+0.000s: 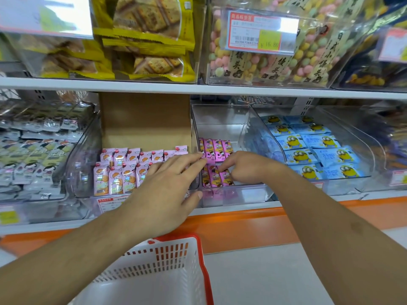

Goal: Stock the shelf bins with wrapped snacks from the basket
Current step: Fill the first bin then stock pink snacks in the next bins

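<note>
A clear plastic bin on the lower shelf holds two rows of pink wrapped snacks. My left hand reaches in from the left with straight fingers, the fingertips touching the leftmost pink snack of the back row. My right hand is inside the bin with curled fingers pinching at the front-row pink snacks. A white basket with a red rim sits below my arms; the part of its inside that shows is bare.
Left of the bin is a bin of light-pink biscuit packs with a cardboard backing. Right of it, blue cartoon packs fill another bin. Grey-green packs lie far left. An orange shelf edge runs below. The upper shelf holds yellow cracker bags and coloured ball snacks.
</note>
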`<state>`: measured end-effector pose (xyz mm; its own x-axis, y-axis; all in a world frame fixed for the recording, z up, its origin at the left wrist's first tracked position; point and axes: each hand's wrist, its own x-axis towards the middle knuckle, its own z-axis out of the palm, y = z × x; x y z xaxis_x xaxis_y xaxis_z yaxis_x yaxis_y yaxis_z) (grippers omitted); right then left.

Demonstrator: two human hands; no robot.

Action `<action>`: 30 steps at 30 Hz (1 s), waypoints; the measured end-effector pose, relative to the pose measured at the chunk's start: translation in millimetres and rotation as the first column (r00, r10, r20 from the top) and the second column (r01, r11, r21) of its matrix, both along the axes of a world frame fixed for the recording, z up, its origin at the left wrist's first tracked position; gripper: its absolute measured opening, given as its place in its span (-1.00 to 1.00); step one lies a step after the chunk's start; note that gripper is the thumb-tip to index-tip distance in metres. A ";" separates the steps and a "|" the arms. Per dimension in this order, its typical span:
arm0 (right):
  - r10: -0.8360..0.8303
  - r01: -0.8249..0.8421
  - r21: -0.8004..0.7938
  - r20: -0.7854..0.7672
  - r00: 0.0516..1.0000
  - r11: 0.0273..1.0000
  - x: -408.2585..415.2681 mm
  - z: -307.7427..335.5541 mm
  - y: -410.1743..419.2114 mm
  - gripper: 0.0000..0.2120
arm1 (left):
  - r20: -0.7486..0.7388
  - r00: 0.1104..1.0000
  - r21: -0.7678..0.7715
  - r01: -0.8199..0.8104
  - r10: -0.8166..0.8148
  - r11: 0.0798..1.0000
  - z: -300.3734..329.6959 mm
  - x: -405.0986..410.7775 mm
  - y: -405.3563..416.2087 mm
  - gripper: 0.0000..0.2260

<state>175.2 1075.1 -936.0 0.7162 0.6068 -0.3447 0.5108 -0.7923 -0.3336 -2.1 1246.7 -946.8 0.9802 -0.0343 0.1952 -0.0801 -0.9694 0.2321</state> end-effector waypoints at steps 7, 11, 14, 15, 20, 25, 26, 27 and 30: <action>0.020 -0.020 0.035 -0.004 1.000 0.999 4.5 -3.2 0.4 -0.42 | -0.012 1.000 0.000 -0.004 0.004 1.000 2.4 -0.7 -1.1 -0.37; 0.074 -0.075 -0.009 -0.077 0.994 0.997 8.8 -6.7 0.0 -0.46 | -0.018 1.000 -0.001 -0.006 0.006 1.000 2.7 -1.1 -1.5 -0.37; 0.070 -0.070 -0.008 -0.073 0.995 0.997 9.5 -8.1 1.3 -0.47 | -0.016 1.000 -0.002 -0.005 0.005 1.000 2.2 -0.5 -1.4 -0.37; 0.072 -0.073 -0.010 -0.069 0.995 0.997 9.3 -8.3 1.7 -0.47 | -0.017 1.000 0.000 -0.006 0.006 1.000 1.9 -0.3 -1.3 -0.37; 0.075 -0.074 0.016 -0.047 0.996 0.997 11.0 -10.4 1.3 -0.48 | -0.015 1.000 -0.001 -0.004 0.004 1.000 1.4 0.4 -1.0 -0.36; 0.130 -0.125 0.068 -0.087 0.988 0.990 9.2 -15.3 8.2 -0.50 | -0.010 1.000 -0.004 -0.003 0.003 1.000 0.6 1.0 -1.4 -0.37; 0.157 -0.155 0.039 -0.072 0.985 0.987 8.6 -16.9 10.9 -0.52 | -0.006 1.000 -0.001 -0.003 0.003 1.000 0.2 1.0 -1.3 -0.37; 0.174 -0.174 0.012 -0.054 0.983 0.985 7.7 -17.6 13.3 -0.54 | -0.002 1.000 0.004 -0.002 0.002 1.000 0.3 0.9 -1.3 -0.37; 0.170 -0.171 -0.013 -0.031 0.985 0.985 8.5 -18.6 17.1 -0.59 | -0.005 1.000 0.006 -0.003 0.003 1.000 1.1 0.7 -1.8 -0.37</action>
